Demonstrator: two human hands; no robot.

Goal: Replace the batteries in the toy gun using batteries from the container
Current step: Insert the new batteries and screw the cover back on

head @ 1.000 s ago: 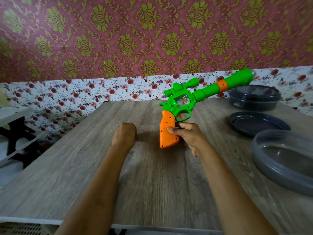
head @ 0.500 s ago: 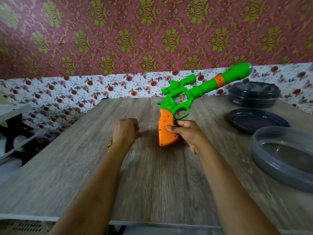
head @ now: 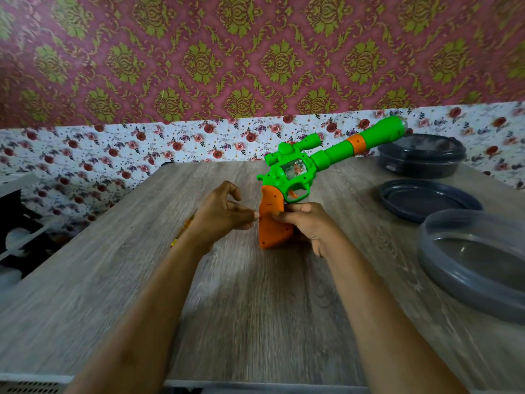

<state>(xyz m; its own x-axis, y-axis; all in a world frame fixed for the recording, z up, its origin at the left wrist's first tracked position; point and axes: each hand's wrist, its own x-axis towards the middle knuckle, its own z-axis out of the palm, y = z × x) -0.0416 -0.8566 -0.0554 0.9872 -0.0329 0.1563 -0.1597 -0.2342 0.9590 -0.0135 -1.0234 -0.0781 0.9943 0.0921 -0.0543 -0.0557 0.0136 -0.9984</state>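
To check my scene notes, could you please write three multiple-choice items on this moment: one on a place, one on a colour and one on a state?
1. Where does the lidded dark container stand?
A) at the far right of the table
B) at the table's far left
C) at the near edge, between the arms

2. What colour is the grip of the toy gun?
A) blue
B) orange
C) white

3. How is the toy gun placed?
A) lying flat on the table
B) inside a container
C) held upright by its grip

Answers:
1 A: it sits far right, just behind the barrel's tip.
2 B: the grip is orange below the green body.
3 C: the right hand grips the grip, and the barrel slants up to the right.
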